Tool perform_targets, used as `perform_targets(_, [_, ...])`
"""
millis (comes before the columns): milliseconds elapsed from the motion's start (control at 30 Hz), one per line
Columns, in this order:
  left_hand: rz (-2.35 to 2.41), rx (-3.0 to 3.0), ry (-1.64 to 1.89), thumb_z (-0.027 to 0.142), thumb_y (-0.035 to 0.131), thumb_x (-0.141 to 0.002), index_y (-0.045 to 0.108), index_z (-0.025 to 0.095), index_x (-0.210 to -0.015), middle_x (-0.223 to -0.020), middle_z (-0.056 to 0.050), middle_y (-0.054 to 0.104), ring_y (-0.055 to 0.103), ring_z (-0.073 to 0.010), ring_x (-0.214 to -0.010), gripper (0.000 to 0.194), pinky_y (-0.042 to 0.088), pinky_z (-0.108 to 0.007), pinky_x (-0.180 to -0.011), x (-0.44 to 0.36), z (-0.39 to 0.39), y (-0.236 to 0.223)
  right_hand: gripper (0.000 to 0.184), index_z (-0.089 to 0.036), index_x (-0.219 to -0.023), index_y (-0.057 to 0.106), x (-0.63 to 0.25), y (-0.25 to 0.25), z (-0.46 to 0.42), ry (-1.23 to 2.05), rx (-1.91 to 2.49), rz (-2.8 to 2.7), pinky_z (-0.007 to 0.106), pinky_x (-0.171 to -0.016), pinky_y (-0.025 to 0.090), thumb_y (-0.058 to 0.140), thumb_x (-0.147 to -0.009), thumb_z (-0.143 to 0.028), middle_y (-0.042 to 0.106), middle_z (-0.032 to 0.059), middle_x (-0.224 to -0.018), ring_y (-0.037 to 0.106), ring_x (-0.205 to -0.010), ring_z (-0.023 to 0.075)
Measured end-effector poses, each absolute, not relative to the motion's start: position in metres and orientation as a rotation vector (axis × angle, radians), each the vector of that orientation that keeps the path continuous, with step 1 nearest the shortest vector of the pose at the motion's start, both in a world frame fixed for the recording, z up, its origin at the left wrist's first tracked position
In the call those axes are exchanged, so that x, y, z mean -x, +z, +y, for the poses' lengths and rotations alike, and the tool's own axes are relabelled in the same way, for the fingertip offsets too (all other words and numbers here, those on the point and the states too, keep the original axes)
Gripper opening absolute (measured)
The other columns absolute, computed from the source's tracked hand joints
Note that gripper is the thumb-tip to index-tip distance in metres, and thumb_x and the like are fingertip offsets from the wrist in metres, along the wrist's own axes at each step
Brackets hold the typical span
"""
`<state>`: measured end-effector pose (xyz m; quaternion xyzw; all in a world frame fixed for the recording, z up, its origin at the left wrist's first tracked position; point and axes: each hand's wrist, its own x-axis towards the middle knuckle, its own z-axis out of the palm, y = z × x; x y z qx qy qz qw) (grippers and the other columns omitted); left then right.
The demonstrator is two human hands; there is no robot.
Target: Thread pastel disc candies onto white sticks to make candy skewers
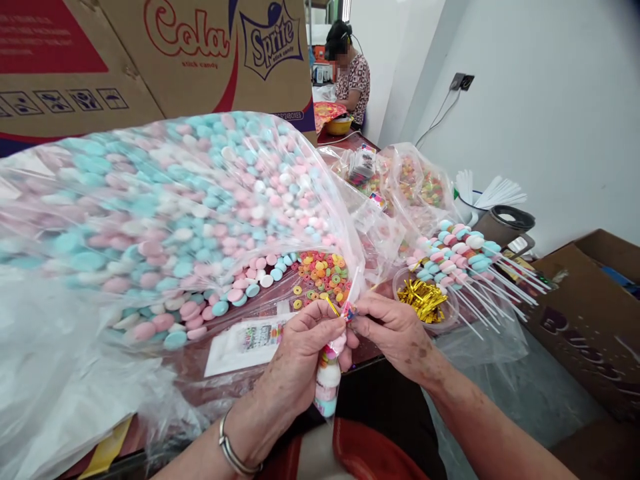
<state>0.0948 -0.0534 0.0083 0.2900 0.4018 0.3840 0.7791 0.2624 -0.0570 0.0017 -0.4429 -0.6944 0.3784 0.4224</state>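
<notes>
In my left hand (303, 343) is a candy skewer (327, 387) in a clear wrapper, its white, pink and blue candies hanging downward. A white stick (355, 287) points up from the grip. One end of a gold twist tie (332, 307) shows beside my left thumb, at the gathered neck of the wrapper. My right hand (400, 333) is closed, with thumb and fingertips pinching at this neck; the fingers hide exactly what they pinch. Close to the right hand, a clear tub holds gold twist ties (423, 301). Finished-looking candy skewers (457, 257) lie piled behind it.
A big clear bag of pastel candies (200, 200) covers the left of the table. Ring candies (323, 277) lie loose beside it. A printed white packet (245, 343) is nearer me. Cartons (200, 73) stand behind, another box (595, 320) at right. A person (353, 80) sits farther back.
</notes>
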Motion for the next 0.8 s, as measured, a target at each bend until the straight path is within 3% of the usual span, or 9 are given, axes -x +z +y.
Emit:
perform_targets(133, [0.921, -0.609, 0.891, 0.026, 0.077, -0.072, 0.051, 0.017, -0.072, -0.061, -0.001, 0.069, 0.057, -0.0089, -0.041, 0.027, 0.039, -0.016, -0.039, -0.097, -0.053, 0.006, 0.023, -0.017, -0.075, 0.065, -0.258, 0.000, -0.060, 0.765, 1.194, -1.891, 0.023, -0.071, 0.046, 0.052, -0.094, -0.016, 0.062, -0.0005, -0.076, 0.057, -0.074, 0.0118])
perform_targets(233, [0.954, -0.595, 0.905, 0.027, 0.078, -0.070, 0.052, 0.017, -0.070, -0.056, 0.000, 0.066, 0.055, -0.0088, -0.040, 0.027, 0.039, -0.017, -0.039, -0.097, -0.049, 0.007, 0.025, -0.015, -0.083, 0.066, -0.253, -0.005, -0.063, 0.154, 1.176, -2.064, 0.029, -0.071, 0.045, 0.046, -0.097, -0.015, 0.061, 0.0039, -0.077, 0.054, -0.075, 0.0159])
perform_targets(333, [1.000, -0.642, 0.822, 0.025, 0.075, -0.069, 0.056, 0.017, -0.069, -0.045, 0.002, 0.060, 0.051, -0.0092, -0.036, 0.021, 0.037, -0.017, -0.037, -0.096, -0.042, 0.011, 0.027, -0.012, -0.098, 0.067, -0.257, -0.005, -0.062, -0.293, 0.898, -2.234, 0.037, -0.081, 0.044, 0.040, -0.100, -0.015, 0.067, 0.0104, -0.091, 0.054, -0.091, 0.0218])
perform_targets(433, [1.015, -0.732, 0.637, 0.017, 0.071, -0.064, 0.057, 0.017, -0.065, -0.041, 0.002, 0.057, 0.050, -0.0098, -0.034, 0.013, 0.035, -0.017, -0.034, -0.090, -0.031, 0.016, 0.028, -0.010, -0.102, 0.065, -0.266, 0.002, -0.054, -0.276, 0.667, -2.385, 0.038, -0.087, 0.046, 0.037, -0.100, -0.012, 0.068, 0.0133, -0.104, 0.055, -0.105, 0.0222])
perform_targets(600, [0.816, -0.920, 0.330, 0.008, 0.062, -0.057, 0.065, 0.014, -0.061, -0.054, -0.001, 0.064, 0.054, -0.0103, -0.042, 0.008, 0.039, -0.019, -0.040, -0.076, -0.015, 0.012, 0.030, -0.012, -0.093, 0.064, -0.270, 0.018, -0.045, -0.067, 0.606, -2.598, 0.034, -0.081, 0.049, 0.036, -0.102, -0.015, 0.066, 0.0114, -0.096, 0.057, -0.090, 0.0185])
perform_targets(800, [0.855, -1.065, 0.157, 0.009, 0.064, -0.059, 0.066, 0.015, -0.060, -0.050, 0.002, 0.059, 0.050, -0.0093, -0.043, 0.007, 0.035, -0.019, -0.041, -0.068, -0.008, 0.022, 0.025, -0.012, -0.088, 0.064, -0.259, 0.026, -0.052, -0.198, 0.640, -2.667, 0.033, -0.073, 0.046, 0.042, -0.099, -0.013, 0.063, 0.0083, -0.086, 0.054, -0.080, 0.0192])
